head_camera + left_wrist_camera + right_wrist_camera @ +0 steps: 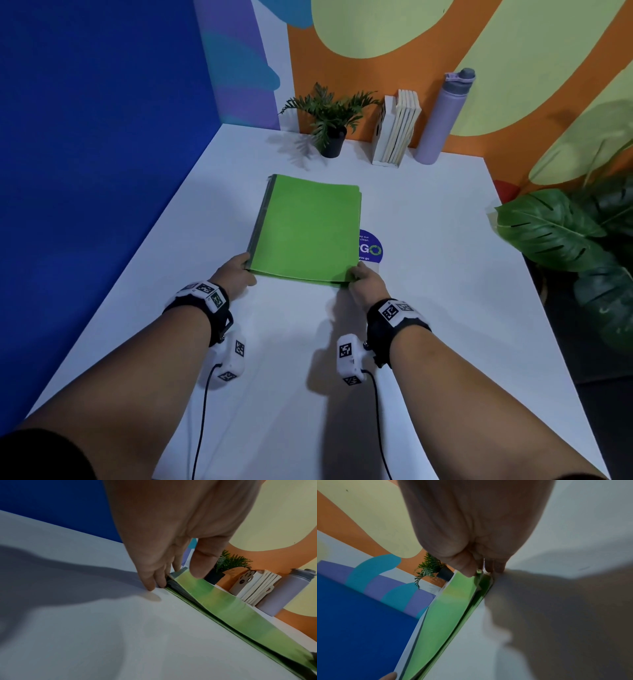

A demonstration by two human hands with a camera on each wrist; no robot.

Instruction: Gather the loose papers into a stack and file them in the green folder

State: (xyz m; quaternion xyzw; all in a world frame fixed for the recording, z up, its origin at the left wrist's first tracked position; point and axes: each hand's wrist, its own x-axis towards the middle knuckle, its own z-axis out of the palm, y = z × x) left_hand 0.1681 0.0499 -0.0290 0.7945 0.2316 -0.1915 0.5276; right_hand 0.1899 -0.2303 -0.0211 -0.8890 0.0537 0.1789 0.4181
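The green folder (308,229) lies shut on the white table (445,274), its dark spine on the left. My left hand (241,269) pinches its near left corner, thumb on the cover and fingers against the edge. My right hand (359,274) pinches the near right corner. In the left wrist view the left hand (175,580) has lifted the cover of the folder (231,612) a little, and grey sheet edges (178,589) show inside. The right wrist view shows the right hand (481,572) gripping the folder (447,615) at its corner. No loose paper shows on the table.
A small potted plant (330,137), a row of books (397,130) and a purple bottle (442,120) stand along the back wall. A round blue sticker (371,248) peeks out beside the folder. A large leafy plant (565,233) overhangs the right edge. A blue wall (102,171) bounds the left.
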